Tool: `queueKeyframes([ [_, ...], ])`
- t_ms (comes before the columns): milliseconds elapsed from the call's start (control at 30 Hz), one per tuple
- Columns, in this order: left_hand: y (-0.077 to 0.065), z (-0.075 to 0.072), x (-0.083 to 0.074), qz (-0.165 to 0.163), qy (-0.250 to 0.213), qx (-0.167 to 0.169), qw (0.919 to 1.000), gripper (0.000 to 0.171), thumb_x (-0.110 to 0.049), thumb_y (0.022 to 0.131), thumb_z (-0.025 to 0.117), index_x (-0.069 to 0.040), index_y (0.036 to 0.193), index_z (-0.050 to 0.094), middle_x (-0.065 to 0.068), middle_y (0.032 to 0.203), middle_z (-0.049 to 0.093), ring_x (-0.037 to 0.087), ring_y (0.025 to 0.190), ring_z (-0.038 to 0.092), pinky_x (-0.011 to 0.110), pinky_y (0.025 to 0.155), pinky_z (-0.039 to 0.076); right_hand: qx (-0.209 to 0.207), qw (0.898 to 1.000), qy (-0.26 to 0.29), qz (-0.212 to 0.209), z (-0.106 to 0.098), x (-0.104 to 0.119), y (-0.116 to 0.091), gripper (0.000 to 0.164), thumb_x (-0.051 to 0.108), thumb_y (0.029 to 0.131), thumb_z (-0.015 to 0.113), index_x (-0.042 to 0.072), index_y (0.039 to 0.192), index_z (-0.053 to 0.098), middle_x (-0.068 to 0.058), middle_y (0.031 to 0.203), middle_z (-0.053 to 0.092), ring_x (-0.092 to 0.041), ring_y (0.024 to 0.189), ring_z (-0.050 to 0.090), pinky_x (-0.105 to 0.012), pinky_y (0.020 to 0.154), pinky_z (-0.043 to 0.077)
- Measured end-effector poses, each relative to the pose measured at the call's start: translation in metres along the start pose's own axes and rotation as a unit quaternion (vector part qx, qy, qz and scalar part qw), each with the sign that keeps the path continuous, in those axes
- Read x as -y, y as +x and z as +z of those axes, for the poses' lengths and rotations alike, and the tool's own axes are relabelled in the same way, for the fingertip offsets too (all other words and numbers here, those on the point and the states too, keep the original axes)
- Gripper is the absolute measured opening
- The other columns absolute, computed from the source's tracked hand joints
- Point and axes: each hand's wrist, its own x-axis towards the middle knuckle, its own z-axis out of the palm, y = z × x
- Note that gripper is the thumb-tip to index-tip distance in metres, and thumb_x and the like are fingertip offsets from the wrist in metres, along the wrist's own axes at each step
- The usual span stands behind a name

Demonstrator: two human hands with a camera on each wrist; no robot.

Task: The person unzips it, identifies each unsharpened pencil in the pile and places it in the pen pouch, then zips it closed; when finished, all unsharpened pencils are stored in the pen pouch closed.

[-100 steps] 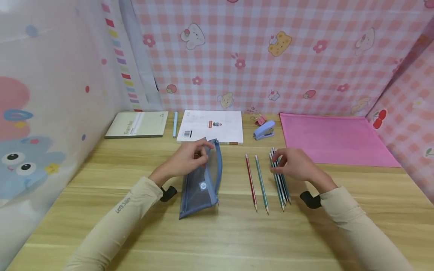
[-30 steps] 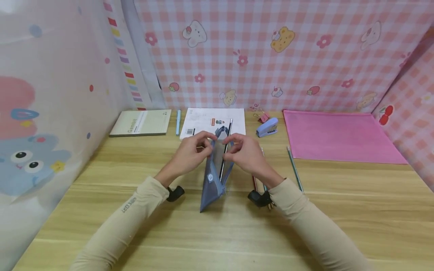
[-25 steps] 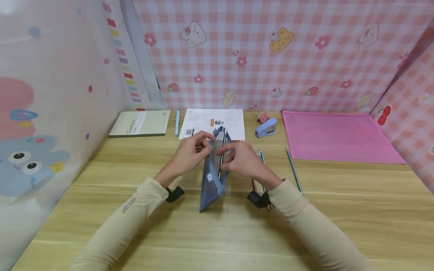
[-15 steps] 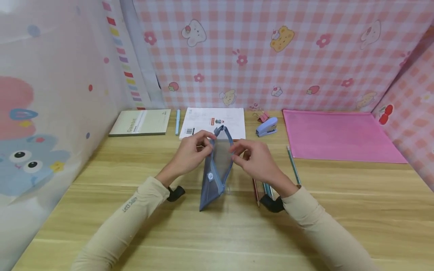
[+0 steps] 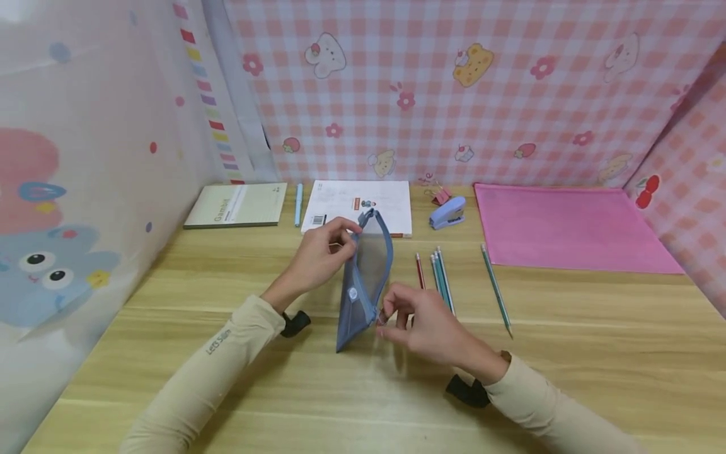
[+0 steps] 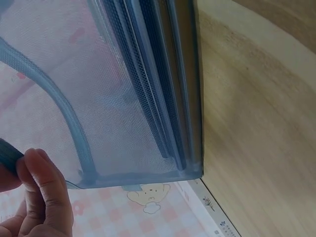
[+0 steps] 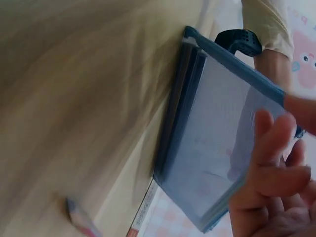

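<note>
A blue mesh pencil case (image 5: 353, 318) stands on its long edge, its zip mouth spread wide. My left hand (image 5: 320, 255) pinches the near-left rim of the mouth between thumb and fingers. Through the mesh, in the left wrist view, several pencils (image 6: 157, 94) lie along the bottom. My right hand (image 5: 425, 325) is at the near end of the zip, thumb and forefinger apart on either side of the small zip pull (image 5: 380, 318). Right behind that hand, several green pencils (image 5: 439, 271) and a red pencil (image 5: 420, 268) lie partly hidden.
One green pencil (image 5: 496, 290) lies apart on the right. Along the back are a notebook (image 5: 238, 205), a light blue pen (image 5: 298, 205), a white booklet (image 5: 340, 195), a purple stapler (image 5: 447, 213), a pink binder clip (image 5: 440, 197) and a pink mesh pouch (image 5: 573, 230).
My right hand has put a black pencil into the case, let it go, touched the right rim, then come down toward the near zip end. My left hand keeps its hold.
</note>
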Motion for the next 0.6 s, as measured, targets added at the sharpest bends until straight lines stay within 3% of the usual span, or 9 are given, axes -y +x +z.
queueKeyframes([
  [167, -0.001, -0.001, 0.0, -0.005, 0.002, 0.004, 1.0, 0.022, -0.005, 0.096, 0.054, -0.004, 0.116, 0.063, 0.009, 0.082, 0.065, 0.024, 0.072, 0.059, 0.025, 0.073, 0.054, -0.035, 0.999, -0.017, -0.027, 0.001, 0.0, 0.003, 0.012, 0.006, 0.088, 0.072, 0.015, 0.084, 0.066, 0.002, 0.076, 0.066, -0.002, 0.06, 0.055, -0.021, 0.05, 0.046],
  [300, -0.007, 0.0, -0.003, -0.003, -0.006, 0.025, 0.9997, 0.023, -0.007, 0.099, 0.055, -0.003, 0.121, 0.06, 0.011, 0.089, 0.067, 0.018, 0.075, 0.06, 0.033, 0.074, 0.057, -0.028, 0.999, -0.003, -0.028, -0.003, 0.002, 0.007, 0.008, 0.009, 0.089, 0.072, 0.016, 0.085, 0.069, 0.002, 0.077, 0.068, -0.003, 0.063, 0.056, -0.022, 0.052, 0.048],
  [433, -0.02, 0.004, -0.011, 0.005, -0.028, 0.062, 0.9976, 0.03, -0.011, 0.102, 0.055, -0.001, 0.129, 0.055, 0.015, 0.108, 0.069, 0.023, 0.097, 0.068, 0.038, 0.082, 0.06, -0.011, 0.999, 0.009, -0.038, -0.007, 0.004, 0.008, 0.007, 0.008, 0.086, 0.076, 0.014, 0.084, 0.072, 0.001, 0.079, 0.07, -0.002, 0.065, 0.057, -0.022, 0.053, 0.05],
  [600, -0.041, 0.007, -0.02, 0.002, -0.051, 0.099, 0.9938, 0.031, -0.016, 0.103, 0.054, -0.003, 0.131, 0.051, 0.016, 0.129, 0.065, 0.028, 0.121, 0.064, 0.033, 0.097, 0.056, 0.009, 0.998, 0.022, -0.054, -0.011, 0.004, 0.009, 0.001, 0.008, 0.086, 0.077, 0.009, 0.086, 0.077, -0.003, 0.08, 0.072, -0.001, 0.061, 0.053, -0.02, 0.052, 0.047],
])
